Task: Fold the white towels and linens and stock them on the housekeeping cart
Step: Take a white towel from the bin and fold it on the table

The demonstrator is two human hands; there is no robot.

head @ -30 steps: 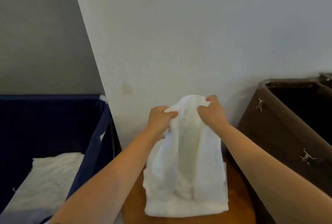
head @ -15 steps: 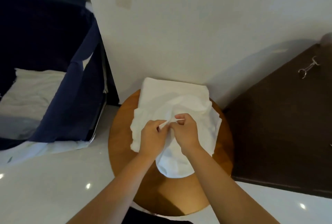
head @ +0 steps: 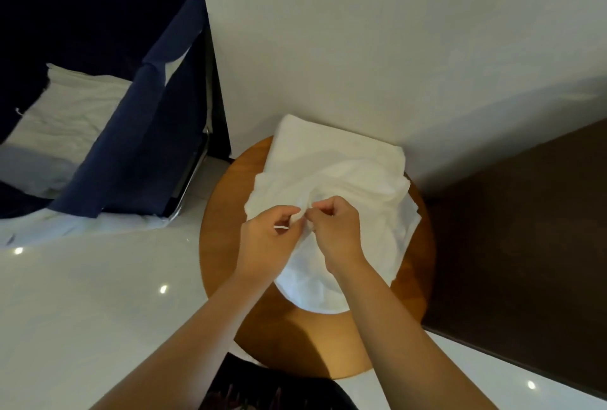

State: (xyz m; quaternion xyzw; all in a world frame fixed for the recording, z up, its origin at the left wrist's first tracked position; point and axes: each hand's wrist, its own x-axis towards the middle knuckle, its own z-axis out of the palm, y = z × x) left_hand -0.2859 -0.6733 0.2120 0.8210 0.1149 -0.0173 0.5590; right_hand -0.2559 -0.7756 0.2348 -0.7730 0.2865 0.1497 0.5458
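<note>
A white towel (head: 368, 199) lies crumpled on a round wooden table (head: 226, 199), on top of a folded white linen (head: 315, 143) at the table's far side. My left hand (head: 272, 232) and my right hand (head: 338, 229) meet over the towel's middle. Each pinches a bit of the towel's edge between thumb and fingers. A rounded part of the towel (head: 312, 291) hangs toward me below my wrists.
A navy fabric cart (head: 131, 146) stands to the left with white linens (head: 65, 117) inside it. A dark brown cabinet (head: 525, 229) stands on the right. A white wall (head: 361, 31) runs behind the table. Glossy white floor (head: 98, 311) lies at the lower left.
A second ago both hands held the towel up against the wall. They have since lowered it onto the table and come together at its middle; the view tilted down.
</note>
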